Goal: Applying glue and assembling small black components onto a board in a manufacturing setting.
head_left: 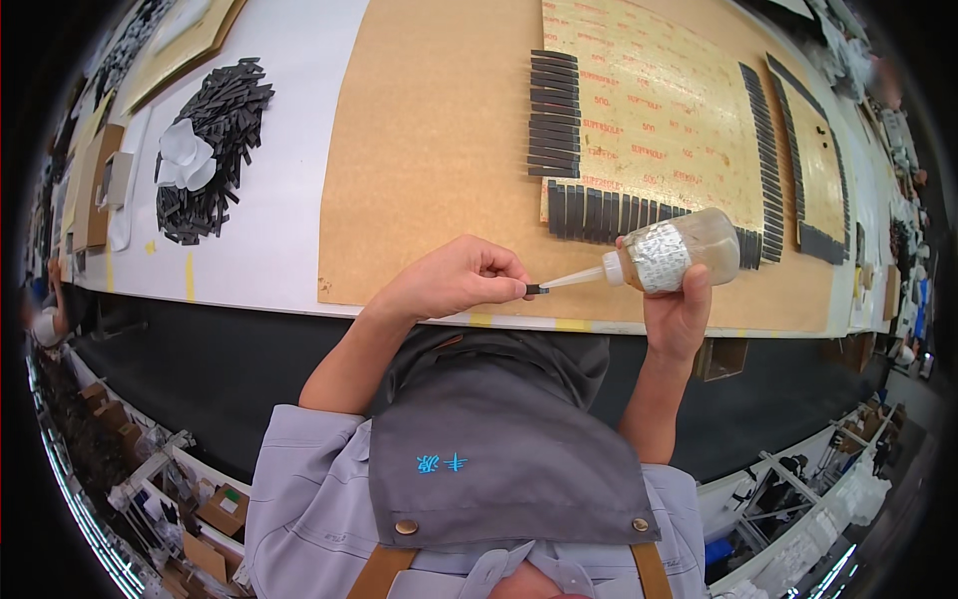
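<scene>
My left hand (461, 278) is closed in a pinch on a small black strip (537, 290), whose end sticks out past the fingertips. My right hand (681, 304) grips a translucent squeeze bottle (711, 250) with a pale label, tilted so its long thin nozzle (579, 279) points left. The nozzle's tip is at the strip's exposed end; whether liquid comes out is too small to see. Just beyond my hands lies a yellowish printed sheet (659, 120), with rows of black strips (555, 115) along its left, near and right edges.
A brown board (419, 150) lies under the sheet on the white table (289, 270). To the left is a heap of black strips (235, 120) with a white crumpled piece (186, 156) on it. Another strip-edged sheet (813, 150) lies at the right. Cardboard boxes (95, 200) stand far left.
</scene>
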`<state>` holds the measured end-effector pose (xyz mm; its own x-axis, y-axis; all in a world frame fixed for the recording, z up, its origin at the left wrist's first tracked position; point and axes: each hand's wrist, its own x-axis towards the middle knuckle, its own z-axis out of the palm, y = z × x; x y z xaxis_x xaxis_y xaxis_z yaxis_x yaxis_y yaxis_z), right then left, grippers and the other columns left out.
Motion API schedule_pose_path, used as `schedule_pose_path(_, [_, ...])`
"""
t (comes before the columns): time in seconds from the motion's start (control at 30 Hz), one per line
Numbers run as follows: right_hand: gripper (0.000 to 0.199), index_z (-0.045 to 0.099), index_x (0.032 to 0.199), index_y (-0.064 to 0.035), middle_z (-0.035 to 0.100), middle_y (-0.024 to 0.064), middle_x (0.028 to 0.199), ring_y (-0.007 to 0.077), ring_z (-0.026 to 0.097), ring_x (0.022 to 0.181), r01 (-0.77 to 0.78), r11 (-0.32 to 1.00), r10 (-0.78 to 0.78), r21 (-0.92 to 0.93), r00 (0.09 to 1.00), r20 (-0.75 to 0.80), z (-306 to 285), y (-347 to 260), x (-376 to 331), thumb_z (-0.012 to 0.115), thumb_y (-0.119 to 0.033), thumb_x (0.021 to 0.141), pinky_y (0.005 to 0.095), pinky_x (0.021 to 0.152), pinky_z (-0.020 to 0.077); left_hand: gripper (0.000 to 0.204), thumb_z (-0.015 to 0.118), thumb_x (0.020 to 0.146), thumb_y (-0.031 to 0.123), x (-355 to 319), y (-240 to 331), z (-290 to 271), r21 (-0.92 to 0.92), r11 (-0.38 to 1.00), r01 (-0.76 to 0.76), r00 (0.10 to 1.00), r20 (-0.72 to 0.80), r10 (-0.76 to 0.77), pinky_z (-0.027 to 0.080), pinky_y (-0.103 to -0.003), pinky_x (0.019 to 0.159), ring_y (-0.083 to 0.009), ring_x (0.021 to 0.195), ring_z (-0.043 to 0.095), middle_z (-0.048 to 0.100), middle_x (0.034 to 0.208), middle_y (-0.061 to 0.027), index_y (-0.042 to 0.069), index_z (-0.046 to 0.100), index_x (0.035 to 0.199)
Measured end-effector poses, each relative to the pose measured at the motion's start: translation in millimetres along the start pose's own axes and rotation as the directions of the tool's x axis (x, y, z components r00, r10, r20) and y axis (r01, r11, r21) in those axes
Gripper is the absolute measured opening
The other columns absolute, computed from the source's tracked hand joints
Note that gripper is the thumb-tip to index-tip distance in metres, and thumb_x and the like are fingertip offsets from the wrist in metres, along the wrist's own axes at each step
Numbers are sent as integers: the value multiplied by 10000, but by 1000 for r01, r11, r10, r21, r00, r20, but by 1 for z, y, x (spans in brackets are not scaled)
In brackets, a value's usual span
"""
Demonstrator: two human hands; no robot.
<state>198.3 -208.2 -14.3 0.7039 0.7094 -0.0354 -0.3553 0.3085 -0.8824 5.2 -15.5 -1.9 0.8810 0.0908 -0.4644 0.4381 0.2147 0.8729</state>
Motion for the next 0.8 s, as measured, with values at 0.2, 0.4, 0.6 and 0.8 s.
schedule_pose_path(0.2, [621,389,1257,-24,540,88,1141,254,560,1042,8,1000,-8,-6,1000,-3,5,-2,-1,616,-402,820,537,944,429,183,606,808,175,-1,1,0,-25,1000,14,1000,3,-14,361,-214,589,-47,655,454,561,688,28,6,661,849])
schedule_pose_path(0.4, [625,383,1259,-11,533,101,1147,265,560,1044,12,1000,-12,-16,1000,3,6,-3,-1,612,-397,825,536,945,427,183,603,804,173,-1,2,0,-7,1000,20,1000,3,-20,366,-216,596,-50,661,460,565,690,24,5,661,850])
schedule_pose_path(0.6, [628,382,1255,-3,531,105,1149,269,558,1044,11,1000,-11,-28,1000,4,6,-3,-2,610,-400,825,526,943,430,191,602,800,169,-1,3,1,-4,999,38,999,2,-38,370,-220,594,-53,663,464,568,695,14,-8,655,849])
schedule_pose_path(0.8, [626,383,1255,-4,530,103,1148,267,552,1046,23,998,-23,-53,1000,16,7,-4,-4,608,-401,826,521,936,432,183,602,801,163,0,-5,1,-64,998,-9,999,-49,6,371,-207,602,-47,669,472,572,713,17,-9,650,843])
